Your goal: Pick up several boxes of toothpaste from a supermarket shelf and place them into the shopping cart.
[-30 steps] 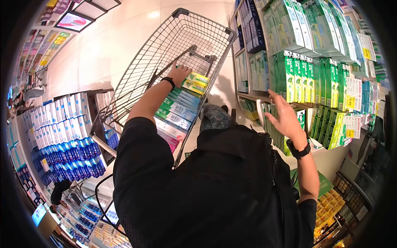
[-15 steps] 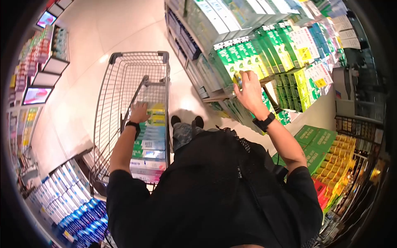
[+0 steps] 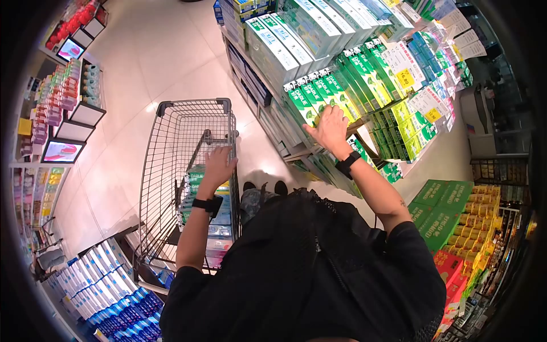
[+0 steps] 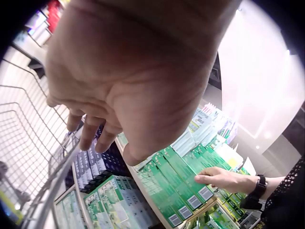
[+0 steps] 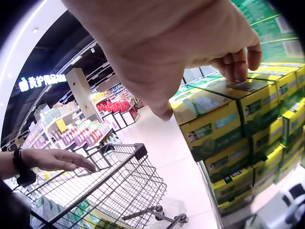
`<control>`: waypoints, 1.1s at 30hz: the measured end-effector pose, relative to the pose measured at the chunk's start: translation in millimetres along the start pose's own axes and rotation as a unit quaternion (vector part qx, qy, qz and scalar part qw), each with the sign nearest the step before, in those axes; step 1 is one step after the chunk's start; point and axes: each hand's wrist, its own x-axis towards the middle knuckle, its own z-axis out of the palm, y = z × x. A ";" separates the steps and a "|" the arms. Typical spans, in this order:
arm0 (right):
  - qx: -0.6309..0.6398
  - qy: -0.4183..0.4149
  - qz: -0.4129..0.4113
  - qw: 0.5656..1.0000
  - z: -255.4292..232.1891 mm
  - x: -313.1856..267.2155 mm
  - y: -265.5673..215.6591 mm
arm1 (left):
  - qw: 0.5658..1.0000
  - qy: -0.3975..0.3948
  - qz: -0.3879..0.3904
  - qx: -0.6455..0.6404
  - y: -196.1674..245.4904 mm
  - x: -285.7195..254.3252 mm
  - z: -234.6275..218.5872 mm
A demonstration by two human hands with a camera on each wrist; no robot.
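Note:
My left hand (image 3: 216, 168) hovers over the shopping cart (image 3: 194, 102), fingers loosely extended and nothing in them. Beneath it lie stacked toothpaste boxes (image 3: 222, 219), green, blue and pink, partly hidden by the hand and forearm. At the shelf on the right, my right hand (image 3: 332, 131) touches a row of green and yellow Darlie toothpaste boxes (image 3: 316, 94). In the right wrist view its fingertips rest on top of the yellow boxes (image 5: 214, 129), with the thumb at the nearest box's edge. The left wrist view shows that thumb against a green box (image 4: 178, 167).
Large clear-wrapped packs (image 3: 273, 43) stand behind the row on the shelf. Price cards (image 3: 404, 71) hang to its right. Green cartons (image 3: 436, 216) stand lower right. Blue and white boxes (image 3: 108, 268) are stacked left of the cart. Pale floor (image 3: 154, 57) lies beyond the cart.
My right hand has moved from beside the shelf onto the toothpaste boxes. My left hand has lifted off the boxes in the cart. The head view has turned.

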 end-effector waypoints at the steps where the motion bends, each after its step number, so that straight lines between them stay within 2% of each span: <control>1: 0.000 0.002 -0.002 1.000 1.0 0.4 -0.3 | 1.000 0.003 0.007 -0.007 16.6 1.7 -0.8; 2: 0.007 -0.005 0.008 1.000 2.6 1.3 -1.0 | 0.999 -0.028 -0.005 -0.027 30.9 4.1 -3.3; 5: 0.023 -0.020 0.028 0.999 4.7 7.9 2.0 | 0.997 -0.036 0.010 -0.072 50.4 1.1 10.5; 9: 0.056 -0.042 0.053 0.996 -0.3 18.9 6.6 | 0.995 -0.009 0.045 -0.085 59.9 -3.9 35.6; 13: 0.040 -0.036 0.048 0.997 3.1 16.6 6.6 | 0.993 -0.010 0.050 -0.110 73.3 -13.8 43.1; 16: -0.005 0.002 0.010 1.000 5.8 12.0 1.9 | 0.993 0.021 0.067 -0.099 74.2 -15.7 49.1; 20: -0.066 0.011 -0.011 0.998 11.6 9.0 -7.1 | 0.993 0.029 0.063 -0.098 74.6 -27.3 55.7; 23: -0.066 -0.026 -0.019 0.997 12.7 4.7 -7.2 | 0.994 0.027 0.045 -0.097 80.4 -36.8 54.8; 25: -0.066 -0.031 -0.024 0.997 12.7 5.8 -8.8 | 0.990 -0.035 0.018 -0.137 84.3 -32.4 46.9; 29: -0.063 -0.027 -0.024 0.997 6.9 6.4 -9.3 | 0.991 -0.029 0.019 -0.130 98.1 -25.9 37.4; 32: -0.026 -0.015 -0.073 0.997 16.5 0.3 -9.8 | 0.993 -0.035 -0.004 -0.111 104.4 -38.3 23.4; 33: -0.012 -0.009 -0.093 0.996 17.6 -1.4 -10.1 | 0.996 -0.001 0.012 -0.086 110.6 -40.1 11.9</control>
